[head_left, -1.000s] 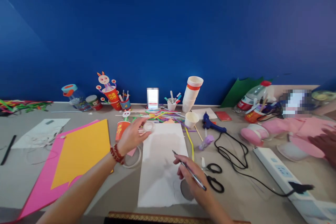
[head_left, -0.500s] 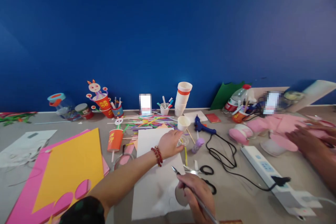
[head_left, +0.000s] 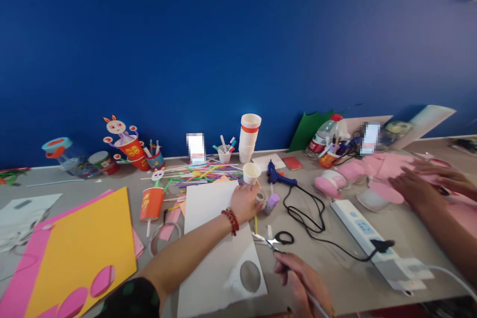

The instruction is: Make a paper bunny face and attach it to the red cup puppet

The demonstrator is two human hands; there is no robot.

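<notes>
Head view: the left hand (head_left: 244, 203) curls its fingers against a clear ring (head_left: 261, 200) beside the white sheet (head_left: 206, 283); grip indeterminable. The right hand (head_left: 303, 280) closes its fingers around a pen (head_left: 316, 303). Apparent step: positioning the ring. Next move calls for clearance from the paper cup (head_left: 252, 177).

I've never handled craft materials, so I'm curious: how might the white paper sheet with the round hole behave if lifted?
The white paper sheet would probably flop, being broad and thin-looking. It likely feels light, showing little thickness. It might tear beside its round hole, where only a narrow strip borders it.
</notes>
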